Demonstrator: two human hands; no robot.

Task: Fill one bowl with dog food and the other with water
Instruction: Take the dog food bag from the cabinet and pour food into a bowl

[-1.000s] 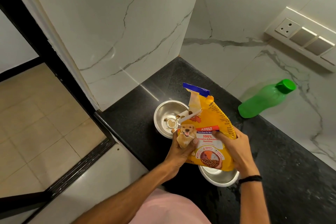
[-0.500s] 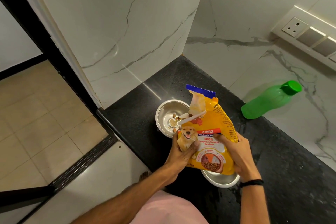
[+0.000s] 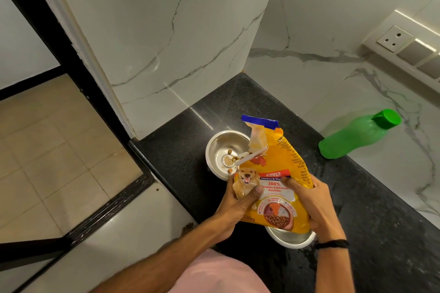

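A yellow dog food bag (image 3: 276,173) with a torn top is tilted over the far steel bowl (image 3: 221,147) on the black counter. A few kibble pieces lie in that bowl. My left hand (image 3: 238,200) grips the bag's lower left side. My right hand (image 3: 312,197) grips its right side. A second steel bowl (image 3: 290,239) sits nearer me, mostly hidden under the bag. A green water bottle (image 3: 357,137) with its cap on stands at the right against the marble wall.
The black counter (image 3: 381,221) ends at a left edge above a tiled floor (image 3: 47,150). Marble walls close the corner behind the bowls. A socket and switch panel (image 3: 409,47) is on the right wall.
Both hands keep the bag tilted over the far bowl. A few more kibble pieces lie in the bowl now.
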